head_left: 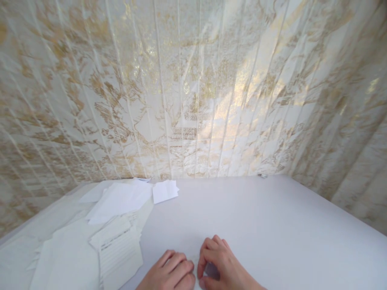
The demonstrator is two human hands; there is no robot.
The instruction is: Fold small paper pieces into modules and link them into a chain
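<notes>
My left hand rests on the white table at the bottom centre, fingers curled and pressed together. My right hand sits right beside it, fingers bent in a pinch, its fingertips nearly touching the left hand. Whatever lies between or under the fingers is too pale and small to make out against the table. A stack of lined white sheets lies just left of my left hand.
Loose white papers spread over the table's left side, with a small folded piece farther back. A cream and gold patterned curtain hangs behind the table and along its right edge.
</notes>
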